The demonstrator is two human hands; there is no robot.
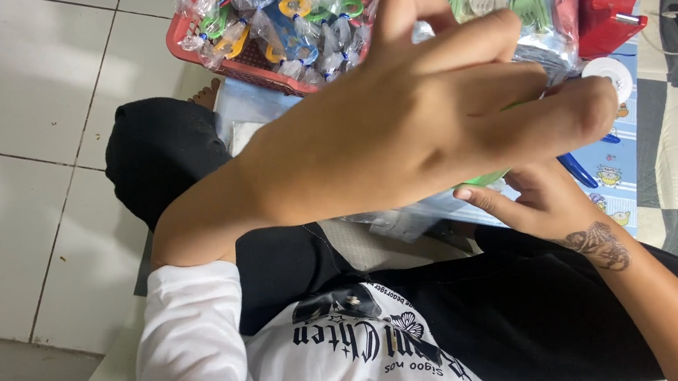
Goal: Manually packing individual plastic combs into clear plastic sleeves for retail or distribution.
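My left hand (435,108) is raised close to the camera, with its fingers bent together over a green plastic piece (485,180). Only a thin edge of that piece shows under the hand. My right hand (542,205), with a tattoo at the wrist, sits just below. Its thumb and fingers are at the green piece's lower edge. Crumpled clear plastic bags (404,221) lie under both hands, above my black-trousered legs (163,152).
A red basket (201,51) heaped with bagged colourful plastic items stands ahead on the white tiled floor. A red tape dispenser (605,21), a white tape roll (610,73) and a blue-handled item (576,170) lie on a light blue patterned mat (621,178). Black hose loops at top left.
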